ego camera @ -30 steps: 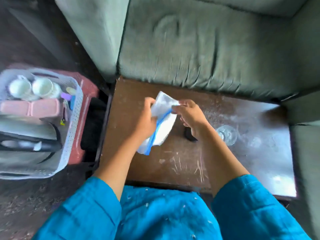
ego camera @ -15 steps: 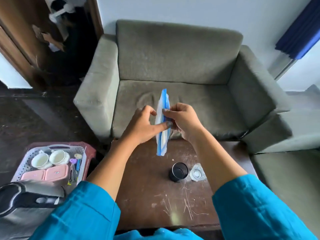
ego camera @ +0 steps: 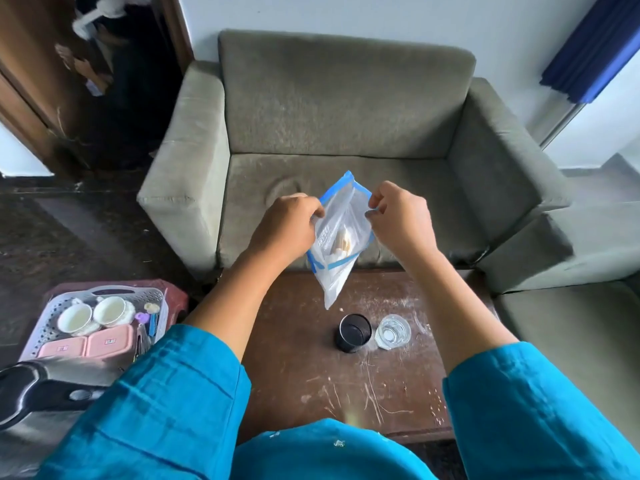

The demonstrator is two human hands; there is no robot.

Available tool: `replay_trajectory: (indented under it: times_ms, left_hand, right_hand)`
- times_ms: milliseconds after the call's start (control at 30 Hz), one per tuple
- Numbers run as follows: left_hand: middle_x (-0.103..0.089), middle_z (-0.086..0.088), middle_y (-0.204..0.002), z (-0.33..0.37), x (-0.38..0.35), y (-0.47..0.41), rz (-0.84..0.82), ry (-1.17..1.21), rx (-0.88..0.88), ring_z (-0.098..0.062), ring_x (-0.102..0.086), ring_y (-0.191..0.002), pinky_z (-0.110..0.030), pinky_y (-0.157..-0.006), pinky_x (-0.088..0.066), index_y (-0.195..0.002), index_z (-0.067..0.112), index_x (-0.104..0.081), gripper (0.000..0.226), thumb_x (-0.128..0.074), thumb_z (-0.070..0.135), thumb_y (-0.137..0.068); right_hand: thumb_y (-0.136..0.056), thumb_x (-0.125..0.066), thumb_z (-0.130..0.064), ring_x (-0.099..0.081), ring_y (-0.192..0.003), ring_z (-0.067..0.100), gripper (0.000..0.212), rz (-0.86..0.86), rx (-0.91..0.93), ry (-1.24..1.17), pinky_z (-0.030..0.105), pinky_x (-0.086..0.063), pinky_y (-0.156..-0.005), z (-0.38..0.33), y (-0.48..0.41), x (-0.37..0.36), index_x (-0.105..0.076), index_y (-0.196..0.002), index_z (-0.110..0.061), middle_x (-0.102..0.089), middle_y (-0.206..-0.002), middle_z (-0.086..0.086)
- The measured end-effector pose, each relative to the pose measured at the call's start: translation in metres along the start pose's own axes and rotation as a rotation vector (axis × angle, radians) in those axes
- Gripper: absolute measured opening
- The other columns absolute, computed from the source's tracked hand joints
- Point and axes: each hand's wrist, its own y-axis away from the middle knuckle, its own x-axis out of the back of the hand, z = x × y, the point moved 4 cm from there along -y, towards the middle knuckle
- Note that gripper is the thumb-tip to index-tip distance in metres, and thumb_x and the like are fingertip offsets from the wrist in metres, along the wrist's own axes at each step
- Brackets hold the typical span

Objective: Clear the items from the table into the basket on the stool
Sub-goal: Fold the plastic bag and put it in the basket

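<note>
I hold a clear zip bag (ego camera: pixel 337 244) with blue edging up over the far side of the brown table (ego camera: pixel 304 382). My left hand (ego camera: pixel 285 230) pinches its left rim and my right hand (ego camera: pixel 398 216) pinches its right rim, so the mouth is spread apart. Something pale lies inside the bag. On the table below stand a black cup (ego camera: pixel 352 332) and a clear glass (ego camera: pixel 392 331), side by side. At the lower left, the white basket (ego camera: pixel 41 327) sits on a red stool (ego camera: pixel 175 297), with two white cups and two pink boxes in it.
A grey-green armchair (ego camera: pixel 346 109) stands right behind the table, and another sofa piece (ego camera: pixel 571 306) lies at the right. A black-handled appliance (ego camera: pixel 38 393) fills the near end of the basket. Dark floor lies to the left.
The bag was lifted from the table to chest height. My hands then moved apart, pulling its mouth from edge-on and pressed flat to spread. The view tilted up.
</note>
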Motion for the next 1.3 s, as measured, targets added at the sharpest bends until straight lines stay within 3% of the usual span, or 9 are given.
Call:
replay_trajectory:
  times_ms: [100, 267, 467, 533, 633, 800, 1000, 1133, 1300]
  left_hand:
    - [-0.064, -0.013, -0.111, 0.004, -0.008, 0.002, -0.045, -0.013, -0.035, -0.031, -0.059, -0.101, -0.035, -0.084, -0.047, -0.111, 0.007, -0.063, 0.041, -0.051, -0.007, -0.075]
    - [-0.060, -0.011, -0.115, 0.012, -0.022, 0.013, -0.149, 0.016, -0.078, -0.028, -0.057, -0.105, -0.036, -0.089, -0.046, -0.120, 0.009, -0.058, 0.052, -0.053, -0.007, -0.070]
    - [-0.063, -0.014, -0.115, 0.016, -0.024, 0.020, -0.172, 0.097, -0.110, -0.029, -0.058, -0.107, -0.031, -0.092, -0.043, -0.118, 0.006, -0.061, 0.056, -0.054, -0.012, -0.064]
    - [-0.060, -0.015, -0.124, 0.013, -0.022, 0.022, -0.145, 0.094, -0.101, -0.027, -0.055, -0.116, -0.017, -0.095, -0.033, -0.120, 0.004, -0.059, 0.056, -0.052, -0.013, -0.067]
    - [-0.056, -0.014, -0.131, 0.011, -0.022, 0.026, -0.128, 0.113, -0.088, -0.024, -0.052, -0.121, -0.008, -0.095, -0.025, -0.122, 0.004, -0.057, 0.056, -0.050, -0.012, -0.069]
    - [-0.058, -0.013, -0.128, 0.008, -0.024, 0.029, -0.133, 0.101, -0.093, -0.026, -0.055, -0.116, -0.017, -0.094, -0.033, -0.123, 0.003, -0.056, 0.056, -0.049, -0.011, -0.070]
    - [-0.056, -0.012, -0.131, 0.005, -0.027, 0.032, -0.105, 0.100, -0.075, -0.025, -0.054, -0.119, -0.023, -0.101, -0.035, -0.124, 0.003, -0.055, 0.056, -0.048, -0.011, -0.070]
    - [-0.053, -0.012, -0.134, 0.007, -0.029, 0.033, -0.128, 0.091, -0.074, -0.025, -0.051, -0.122, -0.025, -0.103, -0.035, -0.125, 0.003, -0.053, 0.057, -0.047, -0.012, -0.071]
    - [-0.050, -0.013, -0.136, 0.008, -0.036, 0.034, -0.187, 0.079, -0.039, -0.027, -0.049, -0.123, -0.029, -0.103, -0.036, -0.127, 0.004, -0.052, 0.055, -0.048, -0.008, -0.074]
  right_hand:
    - [-0.083, -0.052, -0.008, -0.048, -0.072, 0.029, 0.014, -0.027, 0.014, 0.240, 0.031, -0.039, -0.062, 0.003, 0.004, -0.001, -0.060, -0.093, -0.013, -0.057, -0.091, 0.010]
    - [-0.077, -0.051, -0.003, -0.045, -0.062, 0.028, 0.013, -0.152, -0.039, 0.364, 0.029, -0.036, -0.057, -0.003, 0.009, -0.020, -0.047, -0.068, -0.011, -0.042, -0.063, 0.003]
    - [-0.088, -0.054, -0.016, -0.054, -0.068, 0.017, 0.023, -0.659, -0.091, 0.134, 0.019, -0.041, -0.056, -0.015, 0.019, -0.071, -0.060, -0.106, -0.004, -0.062, -0.088, 0.009]
    - [-0.089, -0.051, -0.014, -0.056, -0.064, 0.017, 0.022, -0.665, -0.226, -0.036, 0.023, -0.047, -0.051, -0.008, 0.022, -0.081, -0.057, -0.106, -0.001, -0.063, -0.105, 0.015]
    - [-0.089, -0.045, -0.022, -0.060, -0.076, 0.026, 0.020, -0.648, -0.171, 0.215, 0.025, -0.047, -0.055, -0.001, 0.031, -0.092, -0.056, -0.083, -0.006, -0.064, -0.104, 0.014]
    - [-0.084, -0.046, -0.016, -0.060, -0.101, 0.028, 0.025, -0.469, -0.027, 0.484, 0.034, -0.043, -0.070, 0.001, 0.035, -0.099, -0.058, -0.105, -0.007, -0.064, -0.109, 0.010]
    - [-0.091, -0.043, -0.023, -0.049, -0.120, 0.031, 0.052, -0.638, -0.069, 0.558, 0.038, -0.041, -0.093, 0.012, 0.035, -0.113, -0.030, -0.136, 0.002, -0.049, -0.134, 0.015]
    - [-0.088, -0.046, -0.018, -0.052, -0.114, 0.032, 0.051, -0.724, -0.214, 0.460, 0.036, -0.042, -0.080, 0.025, 0.038, -0.115, -0.033, -0.132, 0.002, -0.050, -0.130, 0.016]
    - [-0.091, -0.042, -0.017, -0.054, -0.110, 0.032, 0.040, -0.695, 0.049, 0.409, 0.036, -0.042, -0.082, 0.008, 0.034, -0.109, -0.044, -0.126, 0.000, -0.054, -0.124, 0.017]
